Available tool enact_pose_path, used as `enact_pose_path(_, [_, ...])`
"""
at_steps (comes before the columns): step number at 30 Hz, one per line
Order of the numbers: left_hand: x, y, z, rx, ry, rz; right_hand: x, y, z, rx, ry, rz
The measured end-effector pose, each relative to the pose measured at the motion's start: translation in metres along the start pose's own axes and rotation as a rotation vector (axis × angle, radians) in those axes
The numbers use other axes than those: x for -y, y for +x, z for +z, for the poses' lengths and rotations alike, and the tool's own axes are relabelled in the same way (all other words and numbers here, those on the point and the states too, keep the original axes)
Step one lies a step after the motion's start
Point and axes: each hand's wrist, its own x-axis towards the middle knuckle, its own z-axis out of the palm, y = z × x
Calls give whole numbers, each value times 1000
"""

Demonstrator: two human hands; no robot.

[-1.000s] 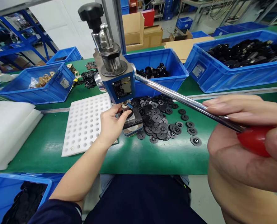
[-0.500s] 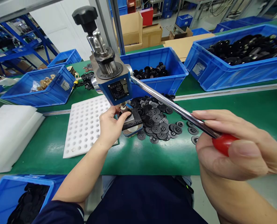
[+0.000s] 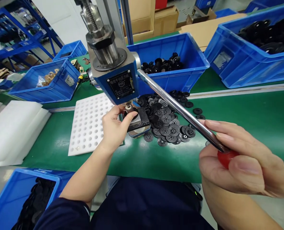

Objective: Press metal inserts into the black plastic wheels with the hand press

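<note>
A blue hand press (image 3: 121,84) stands in front of me, its long metal lever (image 3: 180,110) slanting down to the right. My right hand (image 3: 247,159) is closed round the red knob (image 3: 227,158) at the lever's end. Under the press ram, my left hand (image 3: 114,126) pinches a black disc (image 3: 134,113) between thumb and fingers. The disc sits at the press's metal base (image 3: 138,123), and the fingers partly cover it. Beside the base lies a heap of black slotted discs (image 3: 166,119).
Left of the press lies a white foam tray with rows of holes (image 3: 84,127). Blue bins of black parts (image 3: 170,78) (image 3: 254,68) stand behind. White foam sheets (image 3: 17,127) are stacked at far left; another blue bin (image 3: 58,188) sits below the table edge.
The camera view has shifted, so the press looks larger and nearer. My left hand stays on the disc and my right hand keeps hold of the lever knob.
</note>
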Motion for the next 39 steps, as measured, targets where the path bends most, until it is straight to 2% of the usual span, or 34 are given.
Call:
enact_pose_path(3, [1, -1, 1, 2, -5, 3, -9, -14, 0, -24, -8, -9])
enact_pose_path(8, [2, -1, 2, 1, -27, 7, -22, -38, 2, 9, 17, -24])
enact_pose_path(11, [-2, 0, 2, -6, -41, 4, -19, -36, -1, 31, 0, 1])
enact_pose_path(13, [-5, 0, 2, -8, -44, -16, -9, -20, -9, 171, -81, 46])
enact_pose_path(17, [-4, 1, 6, -8, -52, -51, 20, 27, -30, 648, -390, 63])
enact_pose_path(20, [-1, 2, 8, -37, -34, -41, 29, 54, -34, 941, -524, 80])
enact_pose_path(22, [-3, 2, 9, -61, -25, -43, 26, 62, -28, 1092, -532, 168])
enact_pose_path(24, [-6, 1, 10, -73, -35, -52, 22, 62, -17, 1156, -490, 271])
enact_pose_path(28, [-9, 0, 10, -69, -48, -49, 19, 51, -3, 1041, -460, 325])
enact_pose_path(35, [4, -1, 13, -67, -17, -37, 18, 22, -11, 788, -591, 160])
enact_pose_path(39, [1, 0, 12, -76, -10, -18, 18, 17, -8, 750, -575, 189])
